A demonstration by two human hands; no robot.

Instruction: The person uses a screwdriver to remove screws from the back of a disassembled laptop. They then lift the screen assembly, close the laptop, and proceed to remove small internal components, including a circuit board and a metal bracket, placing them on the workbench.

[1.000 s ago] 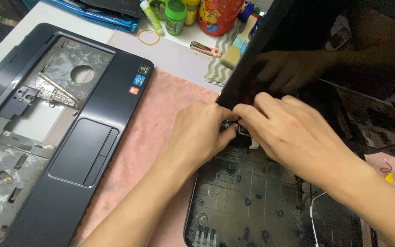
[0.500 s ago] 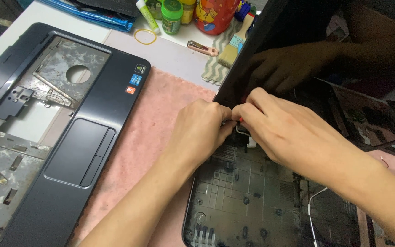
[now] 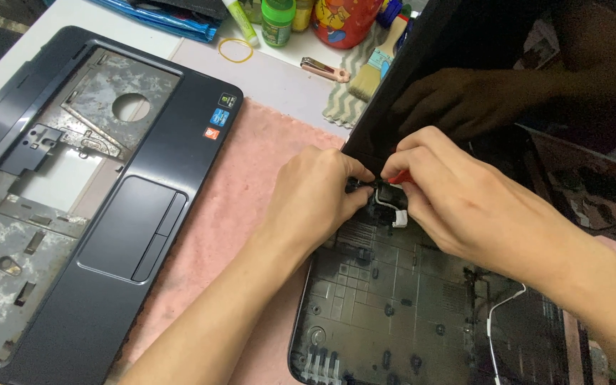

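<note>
We have both hands pinched together at the hinge corner of an opened laptop, where the dark screen panel point(image 3: 465, 64) rises from the bare black base shell point(image 3: 422, 306). Our left hand point(image 3: 319, 196) is curled nearly closed, its fingertips pressed onto a small dark part at the hinge; we cannot tell exactly what that part is, since the fingers hide it. Our right hand point(image 3: 458, 199) is also curled tight, thumb and forefinger nipping something slim with a red tip, perhaps a small tool or a wire end. Just below the two sets of fingertips a short white cable with connector point(image 3: 393, 212) loops down onto the shell, and a second thin white wire point(image 3: 497, 314) trails across the shell's right side.

The shell sits on a pink mat point(image 3: 237, 185). Near the mat's left edge lies the separated palmrest cover point(image 3: 87, 192) with its touchpad, and beyond the mat's far edge are a brush point(image 3: 372, 68), nail clippers point(image 3: 322, 69), a rubber band point(image 3: 235, 49) and a green-capped bottle point(image 3: 277, 20).

The risk we see is in the fine wiring: a hard tug could tear the white cable or its plug, and the standing screen could tip if the hinge comes loose.
</note>
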